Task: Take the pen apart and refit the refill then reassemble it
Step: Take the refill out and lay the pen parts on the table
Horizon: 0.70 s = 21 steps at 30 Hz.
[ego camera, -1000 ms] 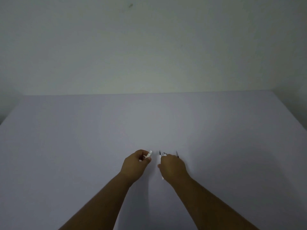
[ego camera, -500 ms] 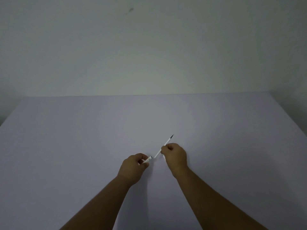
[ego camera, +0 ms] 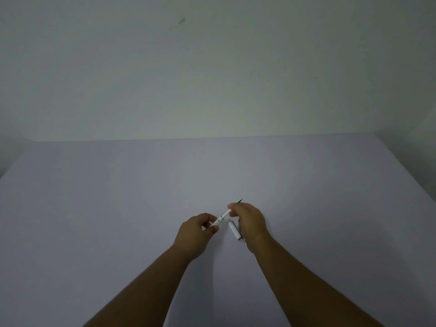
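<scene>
Just below frame centre, the refill (ego camera: 225, 214) runs diagonally from lower left to upper right, its dark tip at the upper right. It is thin and white. The left hand (ego camera: 197, 233) pinches its lower end; the right hand (ego camera: 249, 220) grips its upper part. A white barrel section (ego camera: 234, 231) lies on the table (ego camera: 94, 197) between the hands.

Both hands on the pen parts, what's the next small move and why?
Probably push the refill further into the front piece: the right hand pinches it, the left hand grips the front piece, and the white barrel lies on the table.
</scene>
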{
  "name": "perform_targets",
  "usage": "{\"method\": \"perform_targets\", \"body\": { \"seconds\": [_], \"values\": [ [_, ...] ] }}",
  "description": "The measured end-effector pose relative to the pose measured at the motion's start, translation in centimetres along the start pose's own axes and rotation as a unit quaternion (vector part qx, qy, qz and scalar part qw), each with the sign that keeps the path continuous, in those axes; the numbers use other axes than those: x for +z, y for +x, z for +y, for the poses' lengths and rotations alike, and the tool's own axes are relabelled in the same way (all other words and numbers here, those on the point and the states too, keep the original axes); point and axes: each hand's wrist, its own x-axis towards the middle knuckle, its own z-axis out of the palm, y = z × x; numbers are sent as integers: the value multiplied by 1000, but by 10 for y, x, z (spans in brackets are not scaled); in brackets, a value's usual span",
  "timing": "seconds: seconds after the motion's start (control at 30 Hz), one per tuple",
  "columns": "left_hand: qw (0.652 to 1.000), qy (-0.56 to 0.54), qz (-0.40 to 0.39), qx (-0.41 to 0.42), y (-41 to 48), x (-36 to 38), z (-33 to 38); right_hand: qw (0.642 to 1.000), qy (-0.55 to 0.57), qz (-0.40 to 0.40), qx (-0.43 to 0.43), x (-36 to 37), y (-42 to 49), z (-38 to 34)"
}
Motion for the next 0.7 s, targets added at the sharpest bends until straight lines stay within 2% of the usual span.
{"method": "perform_targets", "body": {
  "seconds": [0.07, 0.2, 0.37, 0.47, 0.53, 0.6, 0.7],
  "values": [
    [1000, 1, -5, 2, 0, -1, 1, 999, 33, 16, -19, -7, 4, -5],
    [1000, -8, -7, 13, 3, 1, 7, 997, -44, -60, -38, -12, 6, -10],
    [999, -28, -30, 1, 2, 3, 11, 993, -52, -99, -32, -16, 11, -8],
    [998, -48, -40, -10, 1, 0, 10, 992, -108, -55, -41, -24, 17, -5],
    [997, -55, -42, -18, 0, -1, 8, 962, -263, -27, -70, -30, 22, 3],
    [997, -58, -41, -25, -1, -2, 6, 902, -422, -46, -78, -34, 20, 13],
    [997, -58, -37, -30, -2, -2, 4, 855, -505, -79, -85, -35, 13, 26]
  ]
}}
